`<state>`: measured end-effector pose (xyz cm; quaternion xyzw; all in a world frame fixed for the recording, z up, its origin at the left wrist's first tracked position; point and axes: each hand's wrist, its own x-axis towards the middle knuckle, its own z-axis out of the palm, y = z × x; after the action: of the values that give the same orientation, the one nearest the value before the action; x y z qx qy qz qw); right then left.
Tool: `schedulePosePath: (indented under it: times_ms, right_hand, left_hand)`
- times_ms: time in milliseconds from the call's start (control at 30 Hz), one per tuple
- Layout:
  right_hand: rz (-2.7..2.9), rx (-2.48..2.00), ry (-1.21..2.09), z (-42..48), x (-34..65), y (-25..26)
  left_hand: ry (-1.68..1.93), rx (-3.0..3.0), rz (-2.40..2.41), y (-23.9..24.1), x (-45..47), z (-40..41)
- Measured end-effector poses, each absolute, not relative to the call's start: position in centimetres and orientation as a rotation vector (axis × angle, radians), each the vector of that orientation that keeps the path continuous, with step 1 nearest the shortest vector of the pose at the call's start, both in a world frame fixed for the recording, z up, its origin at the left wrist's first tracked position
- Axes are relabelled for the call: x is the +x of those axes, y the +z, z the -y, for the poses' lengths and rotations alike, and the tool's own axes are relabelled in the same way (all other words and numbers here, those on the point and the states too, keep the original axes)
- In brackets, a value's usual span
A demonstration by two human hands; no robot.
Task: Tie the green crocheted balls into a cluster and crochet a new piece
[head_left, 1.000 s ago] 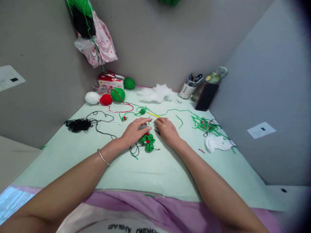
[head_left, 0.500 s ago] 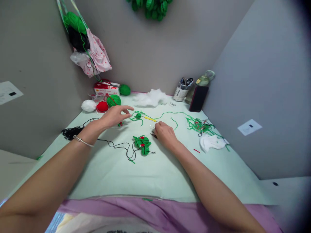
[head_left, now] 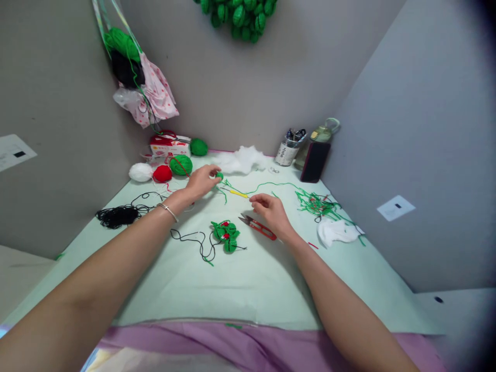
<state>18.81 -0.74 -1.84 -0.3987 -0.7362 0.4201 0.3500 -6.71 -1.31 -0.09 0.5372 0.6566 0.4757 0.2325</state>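
My left hand [head_left: 200,181] reaches forward and pinches a small green crochet piece [head_left: 219,176] with a green strand trailing from it. My right hand [head_left: 270,209] hovers above the table with its fingers loosely curled and apart, holding nothing. Red thread snips [head_left: 259,227] lie just under and left of it. A yellow-handled crochet hook [head_left: 237,193] lies between the hands. A cluster of green crochet balls with red spots [head_left: 225,232] sits in front, with black thread [head_left: 194,241] looping off it.
White, red and green yarn balls [head_left: 161,173] and a red box [head_left: 169,145] stand at the back left. Black yarn [head_left: 115,215] lies left. White stuffing [head_left: 241,158], a pen cup [head_left: 287,150], a dark phone [head_left: 314,161] and green scraps [head_left: 318,203] are behind and right.
My left hand has left the green cluster, gone forward and closed on the small green piece. My right hand has lifted, uncovering the red snips.
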Motion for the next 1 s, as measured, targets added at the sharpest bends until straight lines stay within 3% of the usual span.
schedulePosePath:
  times_ms: [267, 400, 600, 900, 1000]
  right_hand:
    - [1.604, -0.844, 1.264, 1.4, 18.9, -0.1]
    - [1.63, -0.666, 1.323, 2.6, 18.8, 0.9]
    - [1.671, -0.6, 1.568, 3.9, 18.5, 1.7]
    - [1.504, -0.697, 1.578, 1.8, 19.2, 0.4]
    - [1.472, -0.746, 1.592, 1.4, 19.3, 0.1]
  left_hand:
    - [1.564, 1.047, -1.304, 2.3, -5.2, 4.4]
    - [1.376, 0.959, -1.001, 2.1, -2.2, 6.4]
    - [1.177, 1.055, -1.007, 1.6, 0.7, 7.7]
    - [0.944, 1.234, -0.972, 0.5, 0.6, 9.4]
    - [1.023, 1.219, -0.992, 0.1, -0.2, 9.4]
